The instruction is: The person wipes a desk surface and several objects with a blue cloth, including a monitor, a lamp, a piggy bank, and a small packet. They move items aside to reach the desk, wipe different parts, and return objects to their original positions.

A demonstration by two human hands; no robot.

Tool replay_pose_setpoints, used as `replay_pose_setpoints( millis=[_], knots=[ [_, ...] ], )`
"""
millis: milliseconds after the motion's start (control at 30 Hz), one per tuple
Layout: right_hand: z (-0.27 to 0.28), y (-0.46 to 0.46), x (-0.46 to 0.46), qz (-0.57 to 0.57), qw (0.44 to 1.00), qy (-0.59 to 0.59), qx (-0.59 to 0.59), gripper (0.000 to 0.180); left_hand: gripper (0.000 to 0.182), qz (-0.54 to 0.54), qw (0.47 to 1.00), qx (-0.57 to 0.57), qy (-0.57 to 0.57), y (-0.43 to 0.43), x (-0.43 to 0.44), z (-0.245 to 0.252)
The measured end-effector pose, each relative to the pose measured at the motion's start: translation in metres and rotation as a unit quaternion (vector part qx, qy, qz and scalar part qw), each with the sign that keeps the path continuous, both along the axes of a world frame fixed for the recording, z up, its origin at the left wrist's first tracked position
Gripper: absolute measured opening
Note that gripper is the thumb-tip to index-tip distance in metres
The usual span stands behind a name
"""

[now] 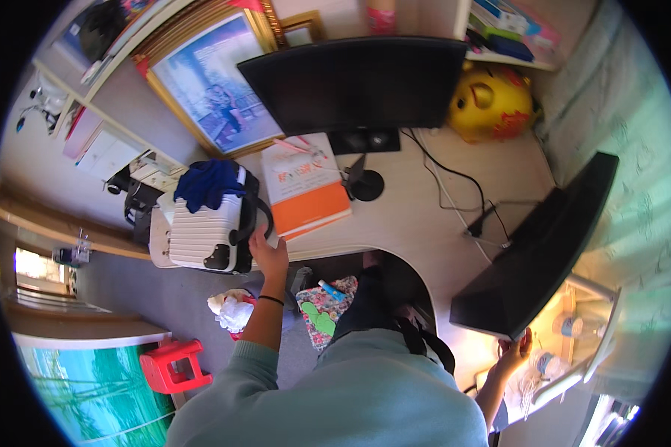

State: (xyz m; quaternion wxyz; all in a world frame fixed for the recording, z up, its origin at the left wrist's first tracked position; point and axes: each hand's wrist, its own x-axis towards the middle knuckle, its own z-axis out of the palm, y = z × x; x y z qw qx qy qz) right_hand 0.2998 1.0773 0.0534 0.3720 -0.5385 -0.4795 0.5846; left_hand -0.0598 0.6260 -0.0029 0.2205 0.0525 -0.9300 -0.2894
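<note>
My left hand (269, 258) reaches to the side of a small white ribbed hard-shell case (201, 232), at its black handle; whether the fingers grip it cannot be told. A dark blue cloth (209, 184) lies on top of the case. To its right rests a thick orange and white book (307, 195) with pink pens on it. My right hand (514, 355) is at the lower corner of a black monitor (537, 262) on the right of the desk; its fingers are partly hidden. A second black monitor (358, 84) stands at the back.
The desk (402, 212) has a curved front edge. Black cables (464, 179) run between the monitors. A yellow piggy bank (489, 103) sits in the back corner. Plastic bottles (548, 363) stand at the right. A red stool (176, 366) and a floral cloth (335, 299) are lower left.
</note>
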Motion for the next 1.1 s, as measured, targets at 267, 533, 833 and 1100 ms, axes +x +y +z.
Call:
replay_pose_setpoints(
  millis=[267,533,833,1100],
  knots=[
    [-0.102,0.068,0.024,0.120,0.964,-0.052,0.232,0.036,0.100,0.212,0.956,-0.193,0.056,-0.090,-0.118,0.081],
    [0.024,-0.058,-0.020,0.423,0.833,-0.343,0.098,0.046,0.036,0.048,0.994,-0.097,-0.024,-0.130,-0.174,0.127],
    [0.104,-0.090,-0.091,0.568,0.773,-0.273,-0.078,0.056,0.038,-0.428,0.856,0.250,-0.148,0.144,0.033,0.210],
    [0.044,-0.120,-0.191,0.080,0.816,0.304,-0.485,0.040,0.070,-0.770,0.494,-0.004,-0.404,0.254,-0.023,0.160]
  ],
)
